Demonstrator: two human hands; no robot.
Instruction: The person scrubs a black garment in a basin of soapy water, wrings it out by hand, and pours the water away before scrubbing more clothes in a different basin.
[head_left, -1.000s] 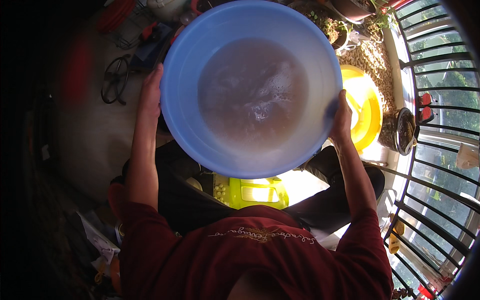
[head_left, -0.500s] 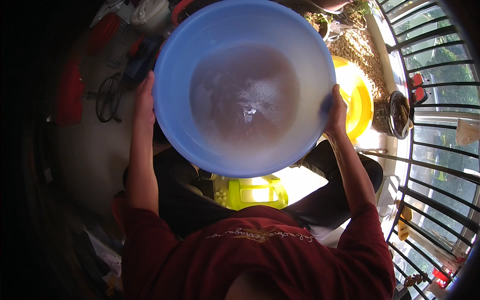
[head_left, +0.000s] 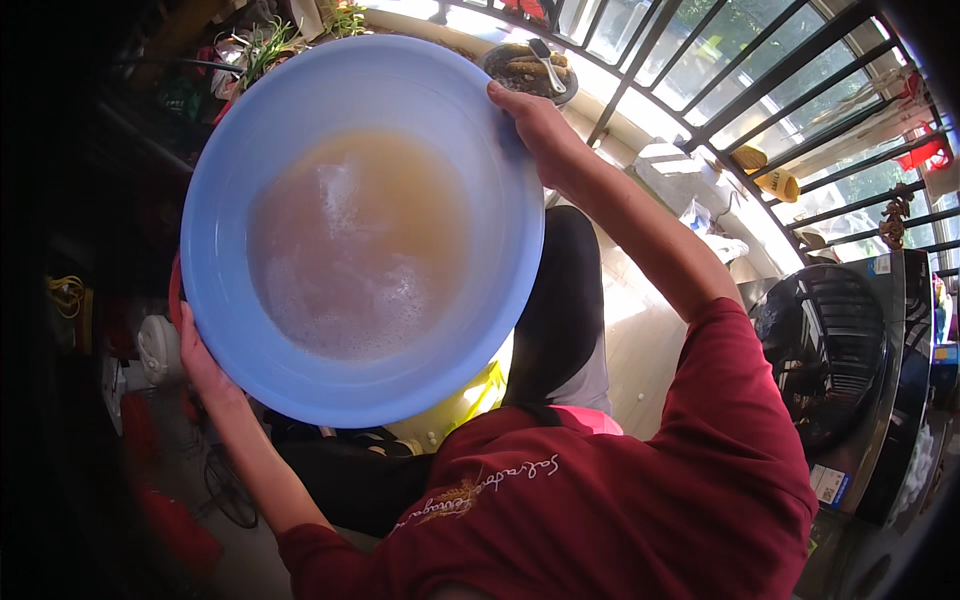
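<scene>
A large round blue basin (head_left: 215, 250) is held up in front of me between both hands. Cloudy brownish water (head_left: 360, 250) with patches of foam covers its bottom. My left hand (head_left: 205, 368) grips the rim at the lower left, its fingers hidden behind the basin wall. At the upper right, my right hand (head_left: 532, 128) clasps the rim with the thumb on top; the other fingers are hidden underneath. Below the basin, partly covered by it, shows a bright yellow-green plastic thing (head_left: 470, 398) between my legs.
Along the right runs a dark metal railing (head_left: 690, 135) before windows. A round dark container (head_left: 515, 75) with a white-handled brush (head_left: 547, 65) stands beyond my right hand. At right is a glossy black appliance (head_left: 860, 370). Green plants (head_left: 268, 50) are behind the basin; a dark coiled cable (head_left: 232, 485) lies lower left.
The view has turned to the right, and the basin now sits further left in it. Both hands still hold its rim. The water has shifted, and the yellow basin has left the view.
</scene>
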